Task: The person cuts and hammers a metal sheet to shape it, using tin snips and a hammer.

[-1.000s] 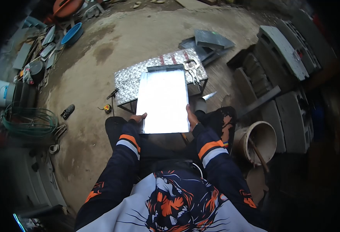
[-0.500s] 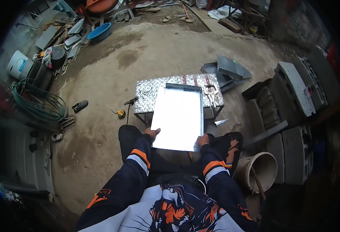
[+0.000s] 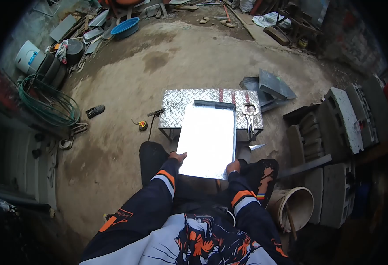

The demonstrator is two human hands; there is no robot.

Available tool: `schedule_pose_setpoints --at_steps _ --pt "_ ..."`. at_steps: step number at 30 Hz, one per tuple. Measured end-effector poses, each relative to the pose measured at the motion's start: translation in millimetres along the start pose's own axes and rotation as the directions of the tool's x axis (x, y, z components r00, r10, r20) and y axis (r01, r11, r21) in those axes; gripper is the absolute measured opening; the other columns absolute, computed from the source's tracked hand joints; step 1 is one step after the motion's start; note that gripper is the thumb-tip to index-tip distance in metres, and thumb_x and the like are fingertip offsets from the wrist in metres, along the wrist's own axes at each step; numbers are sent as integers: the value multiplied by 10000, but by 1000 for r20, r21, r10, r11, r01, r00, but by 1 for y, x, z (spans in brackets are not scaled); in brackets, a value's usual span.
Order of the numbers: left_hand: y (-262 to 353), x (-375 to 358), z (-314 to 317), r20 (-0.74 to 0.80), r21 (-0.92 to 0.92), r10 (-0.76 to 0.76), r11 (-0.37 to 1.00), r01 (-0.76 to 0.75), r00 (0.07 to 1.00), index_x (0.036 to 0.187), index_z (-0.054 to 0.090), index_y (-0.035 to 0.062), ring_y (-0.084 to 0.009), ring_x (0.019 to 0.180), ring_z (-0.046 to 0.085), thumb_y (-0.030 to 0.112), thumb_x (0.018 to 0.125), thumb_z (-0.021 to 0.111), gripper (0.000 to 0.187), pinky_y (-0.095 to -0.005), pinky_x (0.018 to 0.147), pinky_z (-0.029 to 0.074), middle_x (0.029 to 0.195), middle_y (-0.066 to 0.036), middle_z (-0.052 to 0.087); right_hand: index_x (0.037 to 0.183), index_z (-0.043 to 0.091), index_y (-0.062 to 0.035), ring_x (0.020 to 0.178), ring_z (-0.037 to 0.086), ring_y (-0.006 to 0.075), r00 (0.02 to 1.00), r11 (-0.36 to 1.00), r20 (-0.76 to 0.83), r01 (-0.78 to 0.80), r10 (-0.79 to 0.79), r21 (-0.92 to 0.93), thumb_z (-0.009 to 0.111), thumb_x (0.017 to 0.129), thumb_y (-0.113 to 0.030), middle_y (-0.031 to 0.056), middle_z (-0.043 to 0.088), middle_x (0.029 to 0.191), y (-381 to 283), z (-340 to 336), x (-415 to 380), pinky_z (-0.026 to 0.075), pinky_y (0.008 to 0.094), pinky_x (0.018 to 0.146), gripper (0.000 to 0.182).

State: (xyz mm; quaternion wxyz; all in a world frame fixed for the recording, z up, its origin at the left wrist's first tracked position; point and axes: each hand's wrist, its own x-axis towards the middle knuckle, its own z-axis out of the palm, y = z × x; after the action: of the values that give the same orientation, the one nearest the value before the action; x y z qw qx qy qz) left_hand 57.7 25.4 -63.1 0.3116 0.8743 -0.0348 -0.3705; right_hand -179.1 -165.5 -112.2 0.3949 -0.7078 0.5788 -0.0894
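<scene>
A bright sheet-metal tray (image 3: 207,143) with raised edges on its far and right sides lies partly on a low diamond-plate bench (image 3: 172,106) and juts out toward my lap. My left hand (image 3: 178,157) grips its near left edge, thumb on top. At the near right corner, my right hand (image 3: 233,166) is closed on the raised rim. Glare washes out the tray's inner face. Locking C-clamp pliers (image 3: 249,117) rest on the bench, just right of the tray.
Folded metal pieces (image 3: 273,88) lie behind the bench. A tape measure (image 3: 142,126) and a shoe (image 3: 95,111) are on the floor at left, near a coiled green hose (image 3: 43,104). Concrete blocks (image 3: 342,119) and a bucket (image 3: 297,205) stand at right. A blue basin (image 3: 125,28) sits farther back.
The view has shifted, so the whole scene sits slightly lower and mostly farther right. The tray appears tilted a little differently on the bench, and both hands keep hold of it.
</scene>
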Motion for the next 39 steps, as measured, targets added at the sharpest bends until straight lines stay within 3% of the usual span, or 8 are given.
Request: schedule_pose_setpoints --at_steps 4,7,15,26,29,32,35,39 --pt "-25 42 12 103 -260 25 966 3 994 1182 621 -27 -255 889 664 381 803 798 584 -407 788 519 1056 -142 697 1075 643 34 1011 627 457 991 995 101 88 -82 -52 627 839 -323 294 664 1009 -16 -14 17 500 489 890 428" --pt "-49 88 26 66 -393 -22 918 46 998 1212 597 -15 -257 915 645 335 812 806 571 -431 806 511 1056 -126 687 1229 570 87 1070 641 326 960 888 215 65 -180 454 553 921 -555 288 652 1116 -10 -10 56 487 394 916 711" --pt "12 65 96 14 -665 -209 728 165 978 1346 449 -40 -257 1095 557 330 926 668 601 -420 936 457 1295 -170 564 1327 509 -35 878 637 274 848 421 95 -352 521 836 394 923 -679 138 636 1130 13 -60 48 475 475 760 769" --pt "116 39 264 229 -951 -197 161 262 953 1407 382 10 -334 1253 512 426 904 589 685 -454 1045 407 1405 -235 475 1148 609 -63 674 637 141 920 712 152 -377 361 592 588 941 -413 47 673 933 31 -73 -5 471 289 541 408" --pt "127 33 231 565 -558 21 746 363 825 1226 496 69 -368 1102 595 228 983 513 291 -562 1006 406 1220 -201 601 1102 638 -62 690 644 116 980 672 -3 -134 198 729 616 951 -278 41 674 885 10 -104 -9 473 241 546 265" --pt "146 25 208 690 -581 -149 469 665 708 1312 464 146 -343 1269 491 267 1016 470 319 -524 1051 355 1372 -159 511 1119 631 -56 722 651 116 982 574 -84 -29 170 818 593 966 -238 47 677 894 -19 -146 -18 484 236 586 241" --pt "140 39 200 737 -460 -87 662 592 670 1318 445 154 -340 1279 482 286 1044 427 306 -525 1065 339 1411 -157 477 1130 625 -48 747 653 115 984 500 -162 104 75 860 578 974 -225 49 678 902 -22 -164 -16 489 230 617 241" --pt "120 43 157 753 -471 -32 671 573 657 1531 139 105 -346 1359 400 550 864 660 956 -538 1102 293 1528 -176 332 1110 626 -49 721 642 112 979 570 -32 -91 202 816 574 969 -217 39 669 890 -7 -146 -7 485 231 589 225"
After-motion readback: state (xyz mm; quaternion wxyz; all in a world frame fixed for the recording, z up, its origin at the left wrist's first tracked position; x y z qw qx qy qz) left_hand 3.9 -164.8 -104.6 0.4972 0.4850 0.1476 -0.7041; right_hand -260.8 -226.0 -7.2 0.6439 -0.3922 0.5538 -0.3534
